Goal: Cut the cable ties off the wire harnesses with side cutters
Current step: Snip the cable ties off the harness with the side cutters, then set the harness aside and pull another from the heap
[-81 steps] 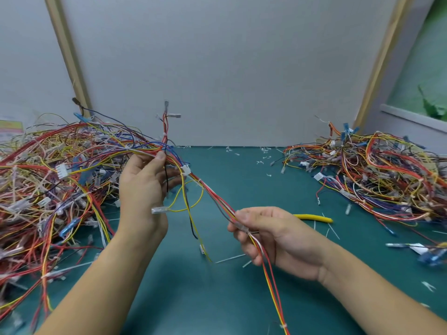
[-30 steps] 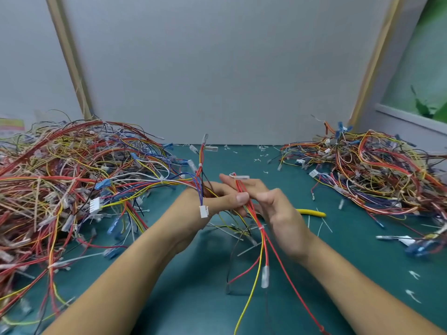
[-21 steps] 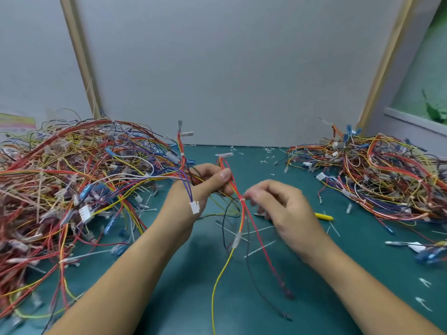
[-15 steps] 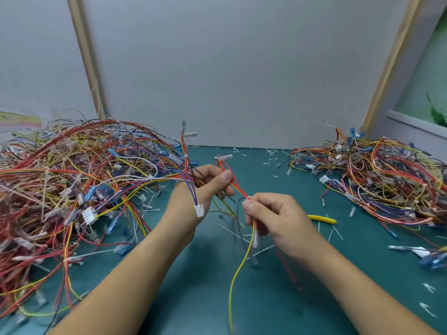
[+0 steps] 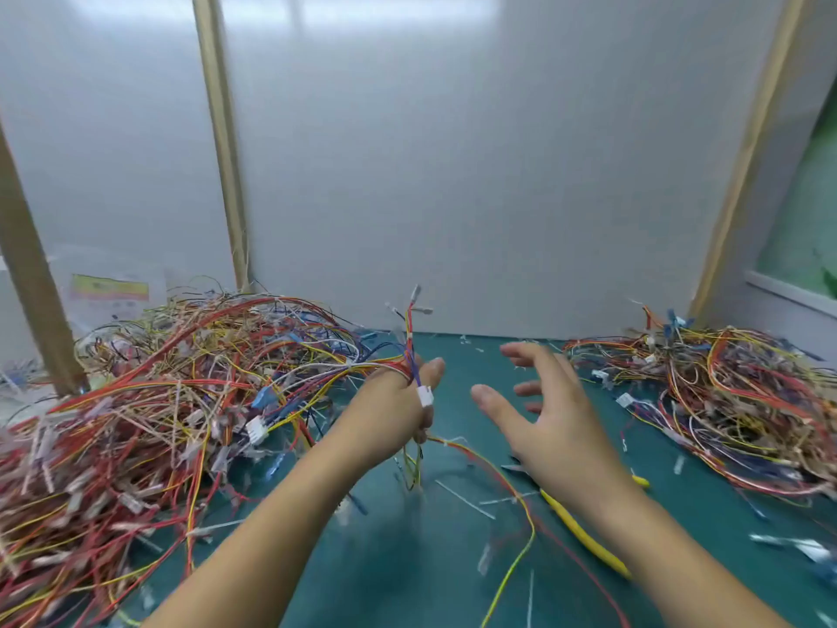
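The left hand (image 5: 394, 412) faces away, so its fingers are mostly hidden. It is clenched on a harness (image 5: 410, 355), whose wires cross the thumb, rise in a short sprig and hang below the fist. A white connector (image 5: 425, 395) dangles at the thumb. Loose red and yellow strands trail towards the bench's front edge, blurred. No tie on the harness can be made out.

The right hand (image 5: 555, 417) hovers just beside it, fingers spread and slack, grasping nothing. Its wrist covers the head of the yellow cutters (image 5: 584, 539), which lie on the bench (image 5: 407, 568) right of the middle. Only the handles show.

The bench top is dark green and littered with white scraps (image 5: 464, 499). A big heap (image 5: 158, 401) of harnesses fills its left side, cut off by the frame. A smaller heap (image 5: 733, 401) sits in the back right corner. Behind stand a pale wall (image 5: 453, 174), wooden posts (image 5: 222, 142) and a blurred label (image 5: 108, 287).
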`<state>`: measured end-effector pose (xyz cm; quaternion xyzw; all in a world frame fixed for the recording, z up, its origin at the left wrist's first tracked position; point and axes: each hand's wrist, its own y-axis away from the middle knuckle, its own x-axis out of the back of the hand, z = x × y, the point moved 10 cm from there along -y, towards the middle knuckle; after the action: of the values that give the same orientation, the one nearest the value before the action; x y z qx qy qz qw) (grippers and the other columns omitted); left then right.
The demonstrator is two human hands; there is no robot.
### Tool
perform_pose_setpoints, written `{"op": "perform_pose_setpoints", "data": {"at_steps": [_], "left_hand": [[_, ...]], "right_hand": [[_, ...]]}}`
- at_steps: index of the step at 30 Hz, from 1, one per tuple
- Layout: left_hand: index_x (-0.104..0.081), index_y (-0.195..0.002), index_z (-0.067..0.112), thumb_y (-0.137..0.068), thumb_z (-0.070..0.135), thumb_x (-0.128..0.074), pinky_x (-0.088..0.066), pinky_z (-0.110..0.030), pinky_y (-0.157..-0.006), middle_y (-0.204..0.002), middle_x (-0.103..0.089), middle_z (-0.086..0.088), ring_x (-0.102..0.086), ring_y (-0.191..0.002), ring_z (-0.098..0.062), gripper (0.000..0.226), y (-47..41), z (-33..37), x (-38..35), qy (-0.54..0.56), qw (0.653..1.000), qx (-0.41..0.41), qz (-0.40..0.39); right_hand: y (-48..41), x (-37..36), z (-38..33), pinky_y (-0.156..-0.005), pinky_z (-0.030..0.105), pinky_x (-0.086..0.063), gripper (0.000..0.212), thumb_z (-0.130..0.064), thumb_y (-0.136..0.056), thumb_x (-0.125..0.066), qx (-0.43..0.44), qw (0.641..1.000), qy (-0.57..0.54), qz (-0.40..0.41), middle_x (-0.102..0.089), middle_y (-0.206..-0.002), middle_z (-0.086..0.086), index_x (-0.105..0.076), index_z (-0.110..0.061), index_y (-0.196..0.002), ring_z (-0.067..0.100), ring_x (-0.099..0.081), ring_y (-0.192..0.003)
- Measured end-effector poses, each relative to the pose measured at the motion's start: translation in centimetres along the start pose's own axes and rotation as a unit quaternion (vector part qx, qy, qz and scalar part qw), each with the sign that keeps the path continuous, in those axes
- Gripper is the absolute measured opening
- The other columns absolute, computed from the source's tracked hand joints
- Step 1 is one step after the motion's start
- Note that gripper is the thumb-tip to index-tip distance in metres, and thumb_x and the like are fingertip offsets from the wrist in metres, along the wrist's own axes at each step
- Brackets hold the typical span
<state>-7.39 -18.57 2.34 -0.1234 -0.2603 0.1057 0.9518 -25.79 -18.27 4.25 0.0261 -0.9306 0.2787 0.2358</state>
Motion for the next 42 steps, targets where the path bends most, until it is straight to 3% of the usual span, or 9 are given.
{"op": "perform_pose_setpoints", "data": {"at_steps": [3,7,10,16,22,26,30,36,42], "left_hand": [[-0.065,-0.074,0.016,-0.092,0.039,-0.056,-0.041,-0.012,-0.054,-0.060,-0.066,0.009,-0.058,-0.057,-0.003,0.031,0.3,2.2,0.0,0.036,0.998,-0.034,-0.041],[-0.062,-0.110,0.025,-0.100,0.019,-0.048,-0.054,-0.033,-0.087,-0.106,-0.066,0.001,-0.065,-0.105,-0.020,0.019,0.8,-0.1,0.2,0.089,0.995,0.028,-0.037],[-0.059,-0.099,0.034,-0.089,0.035,-0.045,-0.052,-0.029,-0.077,-0.094,-0.067,0.004,-0.065,-0.085,-0.013,0.017,2.5,-0.8,-0.4,0.076,0.988,0.058,-0.122],[-0.072,-0.107,0.026,-0.051,0.080,-0.070,-0.056,-0.029,-0.087,-0.107,-0.070,0.002,-0.064,-0.095,-0.015,0.077,8.4,-4.2,4.3,0.037,0.976,0.151,-0.150],[-0.074,-0.103,0.030,-0.078,0.060,-0.069,-0.054,-0.030,-0.093,-0.103,-0.074,0.017,-0.069,-0.094,0.000,0.040,11.1,-4.5,11.7,-0.075,0.992,0.066,-0.078],[-0.074,-0.074,0.009,-0.083,0.051,-0.060,-0.061,-0.038,-0.066,-0.077,-0.074,-0.017,-0.072,-0.071,-0.036,0.045,12.0,-3.7,15.3,0.065,0.996,0.063,0.006],[-0.068,-0.080,0.026,-0.094,0.039,-0.059,-0.055,-0.028,-0.056,-0.074,-0.071,0.000,-0.067,-0.062,-0.021,0.022,11.7,-3.0,20.8,-0.032,0.983,-0.038,0.179],[-0.050,-0.139,0.035,-0.093,0.036,-0.062,-0.030,-0.033,-0.115,-0.142,-0.051,0.016,-0.036,-0.140,-0.012,0.048,8.3,-6.4,13.1,-0.474,0.870,-0.108,-0.081],[-0.048,-0.120,0.035,-0.091,0.026,-0.060,-0.053,-0.035,-0.085,-0.095,-0.062,0.017,-0.055,-0.092,-0.005,0.033,7.2,-5.4,15.2,-0.373,0.920,-0.103,0.063]], "right_hand": [[-1.2,-2.7,-4.0,-0.083,0.019,-0.050,0.043,-0.058,-0.081,-0.059,0.045,0.993,-0.019,-0.110,-0.050,-0.120,-0.029,-0.052,-0.050,-0.122,-0.004,-0.059,-0.100],[-0.9,-6.9,-6.1,-0.059,0.025,-0.053,0.031,-0.029,-0.096,-0.057,-0.015,0.957,-0.152,-0.245,-0.060,-0.113,-0.003,-0.059,-0.046,-0.122,0.009,-0.058,-0.072],[0.2,-8.9,-5.9,-0.051,0.018,-0.046,0.032,-0.034,-0.099,-0.055,-0.038,0.944,-0.149,-0.293,-0.061,-0.100,-0.002,-0.055,-0.042,-0.129,0.010,-0.060,-0.065],[2.0,-9.5,-6.5,-0.055,0.016,-0.037,0.030,-0.052,-0.087,-0.067,0.018,0.918,-0.023,-0.394,-0.065,-0.068,-0.006,-0.074,-0.024,-0.094,0.003,-0.048,-0.057],[-2.6,-5.1,-8.7,-0.063,0.042,-0.051,0.023,-0.044,-0.094,-0.060,0.081,0.942,0.094,-0.311,-0.056,-0.077,0.021,-0.076,-0.037,-0.079,0.027,-0.053,-0.065],[-4.4,-3.4,-9.2,-0.063,0.034,-0.044,0.019,-0.038,-0.092,-0.063,0.109,0.951,0.128,-0.258,-0.062,-0.075,0.013,-0.076,-0.025,-0.088,0.018,-0.053,-0.066],[-2.6,-5.4,-7.1,-0.050,0.023,-0.029,0.032,-0.050,-0.094,-0.057,0.101,0.941,0.169,-0.275,-0.046,-0.058,-0.006,-0.073,-0.023,-0.088,0.006,-0.040,-0.052],[0.8,-10.0,-2.4,-0.062,0.029,-0.051,0.023,-0.028,-0.096,-0.052,0.003,0.921,0.175,-0.349,-0.069,-0.072,-0.003,-0.064,-0.020,-0.079,0.013,-0.061,-0.060],[0.1,-10.9,-2.2,-0.061,0.028,-0.049,0.021,-0.026,-0.095,-0.046,-0.044,0.954,0.125,-0.271,-0.068,-0.091,0.003,-0.050,-0.017,-0.114,0.018,-0.062,-0.067]]}}
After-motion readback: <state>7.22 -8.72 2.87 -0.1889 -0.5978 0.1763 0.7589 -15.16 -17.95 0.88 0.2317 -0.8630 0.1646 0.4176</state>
